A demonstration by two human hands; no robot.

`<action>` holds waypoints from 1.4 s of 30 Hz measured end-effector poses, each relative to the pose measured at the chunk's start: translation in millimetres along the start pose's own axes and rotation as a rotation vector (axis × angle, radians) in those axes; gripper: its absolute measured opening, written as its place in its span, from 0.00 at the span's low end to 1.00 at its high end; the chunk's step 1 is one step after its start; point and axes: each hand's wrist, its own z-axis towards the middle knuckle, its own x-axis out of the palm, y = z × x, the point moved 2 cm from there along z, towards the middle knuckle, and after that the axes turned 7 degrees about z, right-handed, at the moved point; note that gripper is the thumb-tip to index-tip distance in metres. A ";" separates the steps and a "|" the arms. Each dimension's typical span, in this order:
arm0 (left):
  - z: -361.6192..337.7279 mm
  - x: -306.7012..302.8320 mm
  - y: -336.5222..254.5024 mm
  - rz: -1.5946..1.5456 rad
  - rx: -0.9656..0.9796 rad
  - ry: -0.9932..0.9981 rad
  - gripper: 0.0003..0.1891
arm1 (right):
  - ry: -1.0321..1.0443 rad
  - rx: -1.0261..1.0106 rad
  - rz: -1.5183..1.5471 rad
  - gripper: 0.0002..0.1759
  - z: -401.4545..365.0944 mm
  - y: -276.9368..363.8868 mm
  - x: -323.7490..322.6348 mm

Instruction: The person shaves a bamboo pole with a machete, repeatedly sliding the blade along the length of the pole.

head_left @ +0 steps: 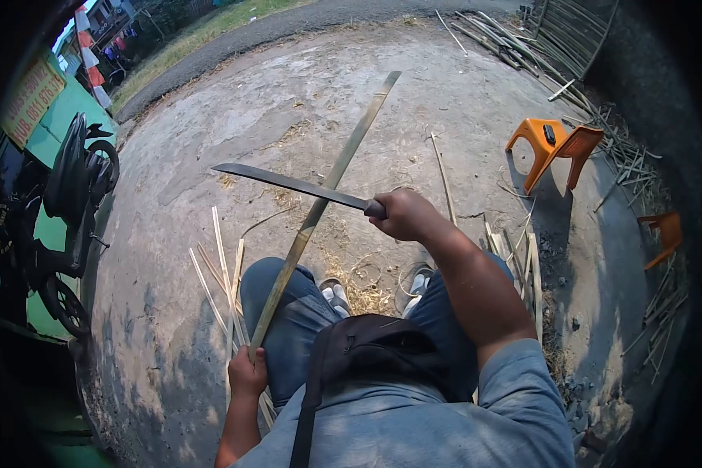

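Observation:
My right hand point(404, 215) is closed round the handle of a machete point(288, 182), whose long dark blade points left. The blade crosses over a long split bamboo strip point(300, 238) a little above its middle in this view. Down at the strip's near end, beside my left thigh, my left hand point(247, 372) grips it. From there the strip slants up and to the right, past my left knee and out over the ground.
Cut bamboo strips point(221, 257) lie by my left leg, more strips point(533, 273) by my right. Shavings point(370, 299) cover the ground between my feet. An orange plastic chair point(534, 136) stands at the right, bamboo poles point(499, 43) behind it. A motorcycle point(66, 203) is parked at the left.

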 end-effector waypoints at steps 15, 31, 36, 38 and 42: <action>1.3 -1.3 2.0 -0.005 0.014 0.010 0.37 | -0.064 0.104 0.088 0.13 12.9 -16.6 1.6; 7.3 -3.9 7.3 -0.136 0.031 0.162 0.37 | -0.015 0.036 -0.079 0.09 13.1 7.6 6.4; 7.8 -12.0 6.5 -0.128 0.069 0.157 0.37 | -0.088 0.012 0.024 0.10 2.3 6.2 5.8; 8.9 -9.5 8.2 -0.149 0.072 0.154 0.37 | -0.043 -0.053 -0.008 0.10 -4.0 13.9 11.5; 9.0 -9.9 5.7 -0.185 0.052 0.176 0.36 | 0.054 -0.217 -0.210 0.10 -13.1 39.5 26.6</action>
